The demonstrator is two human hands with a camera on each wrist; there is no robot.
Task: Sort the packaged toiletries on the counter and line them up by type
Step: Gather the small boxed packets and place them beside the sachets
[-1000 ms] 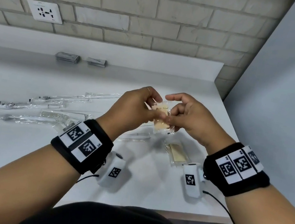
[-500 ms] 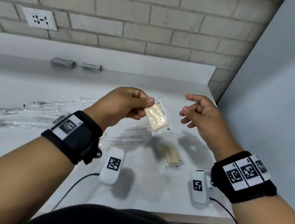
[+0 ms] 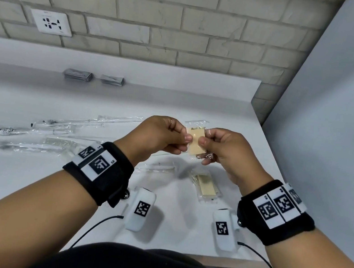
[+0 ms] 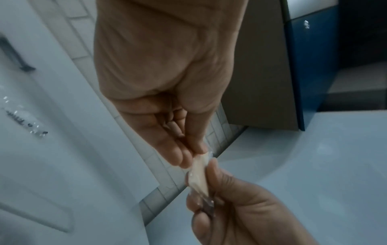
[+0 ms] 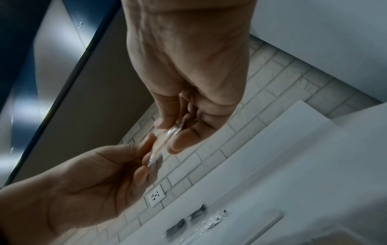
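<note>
While the white counter [image 3: 21, 177] carries the unsorted wrapped items, the bath soap packet [image 3: 195, 140] is pinched above it by both hands: left hand [image 3: 158, 137] on its left edge, right hand [image 3: 227, 152] on its right. The packet should be kept flat and label-up, then laid beside the second soap packet [image 3: 205, 186] on the counter below, edges squared, so a row is begun. Flat tan bar, clear crinkled wrap, small black print reading "Bath Soap".

White counter [image 3: 21, 177]: clear-wrapped toiletries [image 3: 37, 130], soap packet [image 3: 206, 185], perhaps sachets [image 3: 78, 75].
</note>
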